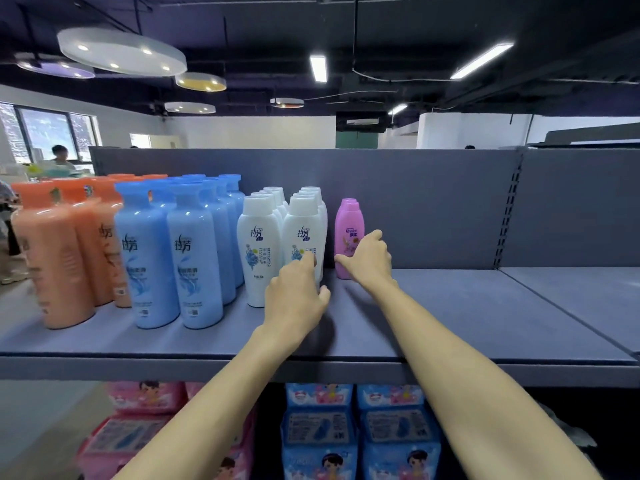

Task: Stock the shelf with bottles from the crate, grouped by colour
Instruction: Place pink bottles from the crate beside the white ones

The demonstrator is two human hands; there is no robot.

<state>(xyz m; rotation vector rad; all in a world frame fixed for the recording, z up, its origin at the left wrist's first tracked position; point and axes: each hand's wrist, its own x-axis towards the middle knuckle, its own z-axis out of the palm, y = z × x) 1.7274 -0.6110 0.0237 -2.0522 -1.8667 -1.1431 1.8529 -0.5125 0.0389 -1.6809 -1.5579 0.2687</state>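
1. Grey shelf (450,306): orange bottles (59,258), blue bottles (173,251), white bottles (277,237) in colour rows from 9 o'clock.
2. Pink bottle (349,233) upright at 3 o'clock of white rows.
3. Left hand (294,299) touching front white bottle, fingers loosely curved.
4. Right hand (370,261) gripping pink bottle.

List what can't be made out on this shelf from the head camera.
- Rear white bottles: only caps show behind the front row, so their count is unsure.
- Pink bottle: lower part hidden by the right hand; grip unclear.
- Front white bottle: base hidden by the left hand.
- Orange bottles: blurred near the frame's left edge.
- The crate: not in view.
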